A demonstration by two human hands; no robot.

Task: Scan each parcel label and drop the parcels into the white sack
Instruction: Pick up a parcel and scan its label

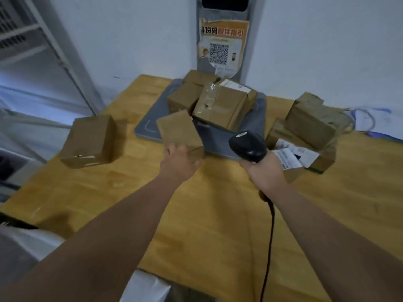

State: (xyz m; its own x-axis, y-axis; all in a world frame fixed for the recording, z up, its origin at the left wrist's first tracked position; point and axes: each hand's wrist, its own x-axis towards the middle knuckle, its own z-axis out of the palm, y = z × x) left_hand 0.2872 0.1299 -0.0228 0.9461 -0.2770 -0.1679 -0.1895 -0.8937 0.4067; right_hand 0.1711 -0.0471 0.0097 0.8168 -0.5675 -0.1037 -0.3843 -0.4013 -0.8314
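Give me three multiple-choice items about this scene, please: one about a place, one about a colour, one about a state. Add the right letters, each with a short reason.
1. Where does the large taped box lie?
A. on the grey platform
B. on the floor
C. inside a sack

2. What colour is the scanner?
A. white
B. black
C. yellow

3. What is the left hand doing?
A. lying flat on the table
B. hanging free
C. gripping a small box

Answers:
1 A: its lower edge rests on the platform.
2 B: the head that shows above the right hand is black.
3 C: the fingers curl round the near end of the small box.
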